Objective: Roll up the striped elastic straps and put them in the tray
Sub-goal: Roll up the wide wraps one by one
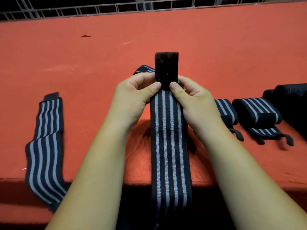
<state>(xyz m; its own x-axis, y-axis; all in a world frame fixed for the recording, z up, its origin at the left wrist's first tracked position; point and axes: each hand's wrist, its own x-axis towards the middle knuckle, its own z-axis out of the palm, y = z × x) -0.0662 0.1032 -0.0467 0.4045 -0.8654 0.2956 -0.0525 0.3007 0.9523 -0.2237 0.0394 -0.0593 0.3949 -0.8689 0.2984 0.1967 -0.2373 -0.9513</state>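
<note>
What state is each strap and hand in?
held strap: unrolled, pinched near its black end.
left hand: pinches held strap.
right hand: pinches held strap.
loose strap: unrolled, lying on table.
striped roll: rolled up, on table.
second striped roll: rolled up, partly hidden.

Warm, dim light falls from above onto the table (216, 47). Under the left hand (132, 95) and right hand (194, 97) a dark shadow lies on it, and behind the wrists all below the table edge goes black. The strap (169, 146) between the hands is sharp, its weave showing. The rolls (257, 110) right of the right hand are smeared. Far beyond the hands the rail (116, 9) bows with lens distortion.
</note>
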